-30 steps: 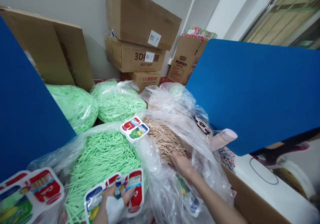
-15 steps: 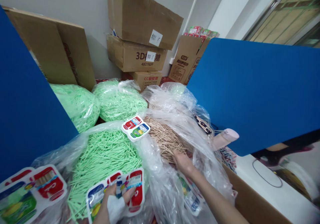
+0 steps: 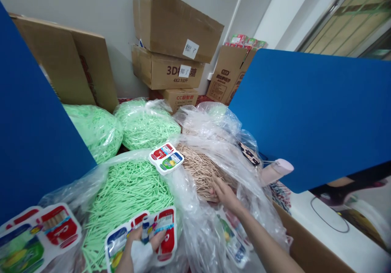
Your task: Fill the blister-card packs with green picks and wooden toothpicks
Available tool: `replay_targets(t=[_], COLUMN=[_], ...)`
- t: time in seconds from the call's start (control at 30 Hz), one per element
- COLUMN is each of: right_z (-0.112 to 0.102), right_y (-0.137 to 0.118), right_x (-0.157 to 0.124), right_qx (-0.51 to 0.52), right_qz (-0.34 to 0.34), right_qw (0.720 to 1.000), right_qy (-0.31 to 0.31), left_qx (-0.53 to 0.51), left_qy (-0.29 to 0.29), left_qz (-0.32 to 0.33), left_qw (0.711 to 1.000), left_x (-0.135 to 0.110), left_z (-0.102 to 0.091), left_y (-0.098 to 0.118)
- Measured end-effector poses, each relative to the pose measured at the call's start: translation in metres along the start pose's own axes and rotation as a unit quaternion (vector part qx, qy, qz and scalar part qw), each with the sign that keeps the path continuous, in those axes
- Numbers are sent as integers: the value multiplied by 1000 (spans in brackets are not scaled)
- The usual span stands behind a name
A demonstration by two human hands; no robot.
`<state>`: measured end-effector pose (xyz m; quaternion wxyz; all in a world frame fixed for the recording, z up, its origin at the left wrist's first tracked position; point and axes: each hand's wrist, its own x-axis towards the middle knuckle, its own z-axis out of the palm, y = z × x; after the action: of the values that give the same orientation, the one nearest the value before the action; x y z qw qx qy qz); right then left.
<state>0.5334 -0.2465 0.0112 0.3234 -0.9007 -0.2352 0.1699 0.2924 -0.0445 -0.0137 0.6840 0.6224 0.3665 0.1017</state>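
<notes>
My left hand (image 3: 142,244), with a white wrap round part of it, grips a white twin-section candy tray (image 3: 166,234) with red and blue labels. The tray is over a clear bag of green candy sticks (image 3: 131,187). My right hand (image 3: 225,193) is at the near edge of a heap of thin brown candy sticks (image 3: 201,169) in another clear bag. Its fingers are apart and touch the sticks; none shows clearly held. A similar tray (image 3: 166,158) lies between the two heaps. Another labelled tray (image 3: 233,240) lies partly under plastic below my right forearm.
More trays (image 3: 39,234) are at the lower left. Tied bags of green sticks (image 3: 146,122) lie behind. Cardboard boxes (image 3: 177,29) are stacked by the wall. Blue panels (image 3: 311,114) flank both sides. A pale pink cylinder (image 3: 276,171) stands right of the brown sticks.
My right hand has shifted slightly right and up on the brown sticks, and its fingers have spread. My left hand and its tray have stayed nearly still.
</notes>
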Motion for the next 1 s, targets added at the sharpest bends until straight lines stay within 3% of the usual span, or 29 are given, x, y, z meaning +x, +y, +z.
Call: replay_targets(t=[0.07, 0.1, 0.2, 0.3, 0.43, 0.53, 0.67, 0.8, 1.0], right_z=[-7, -10, -17, -24, -32, -34, -29, -21, -17], right_y=[-11, -20, -56, -99, -146, -162, -158, -146, -148], right_x=[-2, -3, -9, -19, -34, -38, -34, -32, -39], right_qx=[164, 269, 534, 592, 571, 554, 542, 535, 558], right_qz=[6, 7, 5, -37, -169, -231, -233, -204, -198], right_qw=[986, 962, 844, 800, 784, 780, 793, 810, 798], right_qy=[30, 45, 58, 88, 178, 180, 153, 125, 113], left_qx=[1, 2, 3, -19, -30, -37, -82, -81, -83], left_qy=[-8, -19, -68, -121, -139, -140, -184, -184, -158], left_qz=[14, 22, 51, 105, 157, 173, 145, 133, 120], left_qw=[1000, 1000, 996, 987, 977, 974, 969, 970, 977], left_x=[-1, -1, 1, 5, 11, 16, 20, 23, 24], left_z=[6, 10, 22, 36, 54, 63, 67, 64, 57], left_y=[10, 16, 42, 68, 86, 86, 82, 80, 75])
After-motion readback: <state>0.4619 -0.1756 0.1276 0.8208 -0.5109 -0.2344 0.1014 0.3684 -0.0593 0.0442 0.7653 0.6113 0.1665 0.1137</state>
